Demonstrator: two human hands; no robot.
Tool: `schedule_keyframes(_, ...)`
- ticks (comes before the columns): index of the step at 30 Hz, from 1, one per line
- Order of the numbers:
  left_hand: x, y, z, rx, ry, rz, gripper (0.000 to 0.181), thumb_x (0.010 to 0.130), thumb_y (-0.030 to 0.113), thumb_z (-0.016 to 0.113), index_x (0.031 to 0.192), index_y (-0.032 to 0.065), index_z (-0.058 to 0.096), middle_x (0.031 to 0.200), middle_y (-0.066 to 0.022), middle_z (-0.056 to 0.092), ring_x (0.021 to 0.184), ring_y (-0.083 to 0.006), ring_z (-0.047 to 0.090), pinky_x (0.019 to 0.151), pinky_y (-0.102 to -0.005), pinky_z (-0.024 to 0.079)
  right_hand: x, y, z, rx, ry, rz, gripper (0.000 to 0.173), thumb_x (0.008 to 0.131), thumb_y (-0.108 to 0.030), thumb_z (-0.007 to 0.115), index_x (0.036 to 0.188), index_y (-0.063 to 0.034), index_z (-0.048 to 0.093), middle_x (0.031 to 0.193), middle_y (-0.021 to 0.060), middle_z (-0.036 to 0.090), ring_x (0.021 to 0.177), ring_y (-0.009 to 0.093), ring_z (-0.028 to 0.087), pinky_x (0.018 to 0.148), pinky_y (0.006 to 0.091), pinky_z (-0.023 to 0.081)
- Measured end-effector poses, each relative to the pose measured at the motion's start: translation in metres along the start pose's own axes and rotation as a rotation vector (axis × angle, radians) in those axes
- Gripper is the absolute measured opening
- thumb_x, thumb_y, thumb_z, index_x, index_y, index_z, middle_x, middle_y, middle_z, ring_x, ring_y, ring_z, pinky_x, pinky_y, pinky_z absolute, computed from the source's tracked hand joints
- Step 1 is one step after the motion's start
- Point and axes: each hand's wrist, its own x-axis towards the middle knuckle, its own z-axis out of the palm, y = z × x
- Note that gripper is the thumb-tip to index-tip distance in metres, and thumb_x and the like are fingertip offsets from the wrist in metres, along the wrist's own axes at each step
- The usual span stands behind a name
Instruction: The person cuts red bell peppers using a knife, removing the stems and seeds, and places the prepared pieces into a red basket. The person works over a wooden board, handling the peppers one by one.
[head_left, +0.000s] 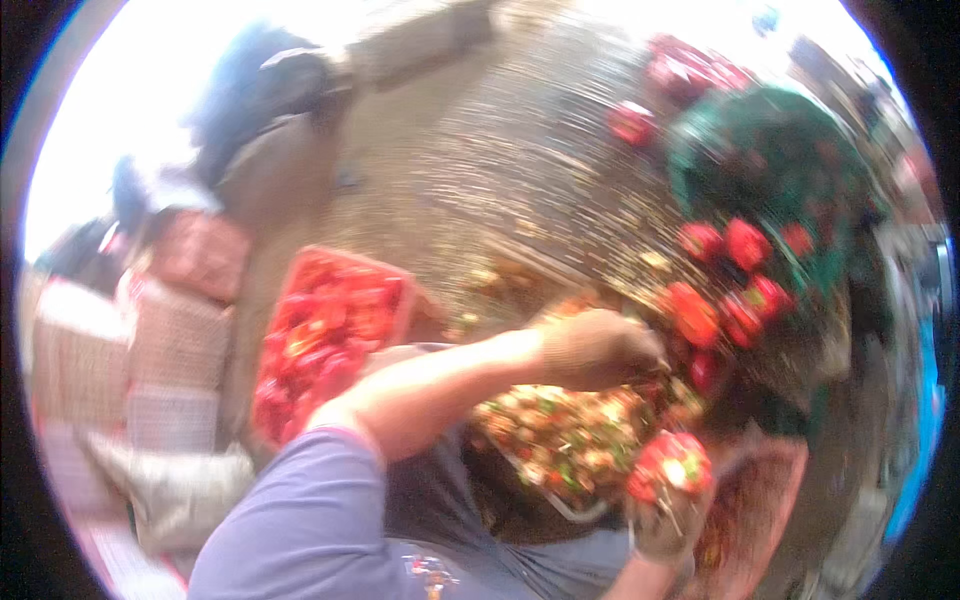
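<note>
My right hand (664, 521), in a dirty glove, holds a red pepper (671, 469) with its pale inside or core facing up. My left arm reaches across my body, and the gloved left hand (607, 351) is curled above a container's far side. Blur hides its fingers and anything in them. Below both hands, the container (581, 514) is heaped with pepper cores and green-and-cream scraps (562, 435). Several whole red peppers (694, 315) lie on the ground just beyond my left hand.
To the left stands a red crate (409, 300) full of red peppers (322, 337). A green mesh sack (765, 157) with peppers lies at upper right. Another reddish crate (772, 480) is beside my right arm. Stacked crates (176, 330) and a white sack (180, 495) line the left. Scraps litter the ground (480, 180).
</note>
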Motion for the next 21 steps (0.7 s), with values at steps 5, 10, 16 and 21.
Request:
schedule_keyframes(5,-0.032,-0.019,-0.062,-0.466,0.622,-0.145,0.010,0.093,0.012,0.072,0.102,0.0070,0.070,0.086,0.0020,0.070,0.077,-0.0105,0.062,0.069,-0.0312,0.053,-0.006,0.012,-0.013,0.169,0.041,-0.071,0.050,0.089,-0.009,0.058,0.137,-0.0030,0.045,0.082,0.0117,0.063,0.032,0.009,0.034,0.030,0.0233,0.032)
schedule_keyframes(10,-0.141,-0.018,-0.114,-0.470,0.940,-0.610,0.017,0.093,0.014,0.076,0.104,0.0023,0.072,0.090,0.0009,0.070,0.084,-0.0064,0.061,0.076,-0.0246,0.052,0.007,0.009,-0.018,0.160,0.055,-0.022,0.025,0.091,-0.014,0.055,0.068,-0.0122,0.046,0.050,-0.0022,0.034,0.040,0.014,0.030,0.044,0.0305,0.031)
schedule_keyframes(16,-0.350,-0.108,-0.141,0.069,1.069,-1.138,0.021,0.092,0.023,0.076,0.096,0.0020,0.074,0.082,-0.0034,0.072,0.076,-0.0100,0.066,0.070,-0.0292,0.055,0.012,0.001,0.012,0.146,0.097,0.007,0.010,0.091,-0.012,0.056,0.095,-0.0023,0.057,0.051,-0.0025,0.034,0.040,0.013,0.030,0.043,0.0301,0.032)
schedule_keyframes(21,-0.471,-0.175,-0.134,0.561,0.677,-1.504,0.041,0.095,0.031,0.066,0.126,0.0047,0.062,0.129,-0.0138,0.063,0.122,-0.0276,0.058,0.102,-0.0394,0.045,0.032,0.004,0.027,0.024,-0.186,0.018,0.044,0.091,-0.013,0.059,0.128,0.0092,0.055,0.053,-0.0022,0.035,0.041,0.012,0.032,0.045,0.0279,0.033)
